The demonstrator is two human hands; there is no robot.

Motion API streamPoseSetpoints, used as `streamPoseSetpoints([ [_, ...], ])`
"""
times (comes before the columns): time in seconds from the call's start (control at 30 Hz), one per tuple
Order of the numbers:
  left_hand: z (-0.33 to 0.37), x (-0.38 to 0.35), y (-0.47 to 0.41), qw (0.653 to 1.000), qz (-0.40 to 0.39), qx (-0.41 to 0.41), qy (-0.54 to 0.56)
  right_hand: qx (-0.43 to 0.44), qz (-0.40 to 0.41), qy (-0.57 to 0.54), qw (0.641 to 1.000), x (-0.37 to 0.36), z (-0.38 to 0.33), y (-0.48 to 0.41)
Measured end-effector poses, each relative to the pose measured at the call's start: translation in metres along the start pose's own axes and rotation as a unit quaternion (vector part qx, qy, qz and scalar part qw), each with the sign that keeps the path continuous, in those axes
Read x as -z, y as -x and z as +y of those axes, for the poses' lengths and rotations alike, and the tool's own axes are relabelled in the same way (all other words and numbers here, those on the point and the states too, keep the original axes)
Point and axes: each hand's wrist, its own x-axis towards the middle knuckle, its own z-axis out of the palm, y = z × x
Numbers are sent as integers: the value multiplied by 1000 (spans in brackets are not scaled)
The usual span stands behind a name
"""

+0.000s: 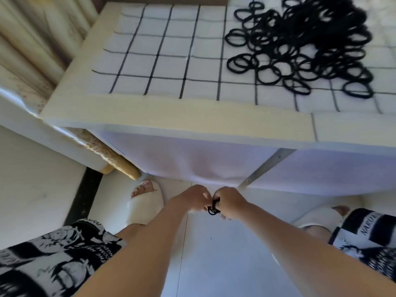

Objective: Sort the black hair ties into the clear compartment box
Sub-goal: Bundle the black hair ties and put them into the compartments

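- Ties: thin black elastic loops, heaped and tangled on the right of the gridded tabletop.
- A small bunch sits low, below the tabletop's front edge, between both hands.
- Right hand: grip curled round the bunch.
- Left hand: grip seems to pinch it too.
- Probably light, soft, stretchy and prone to snagging; best pinched by one band.
- No box in view.

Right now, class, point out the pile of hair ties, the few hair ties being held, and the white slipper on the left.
pile of hair ties (310, 39): head view, dense middle of the heap.
held hair ties (213, 207): head view, bunched black loops.
white slipper (147, 207): head view, broad strap over the foot.
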Motion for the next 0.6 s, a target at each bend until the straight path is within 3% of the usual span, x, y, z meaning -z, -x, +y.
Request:
streamPoseSetpoints([
  [0.23, 87, 40, 91, 993, -99, -30, 58, 20, -67, 50, 996, 82, -29, 105],
  [0.6, 226, 100, 219, 964, -246, -93, 51, 73, -24, 85, 993, 198, -66, 270],
])
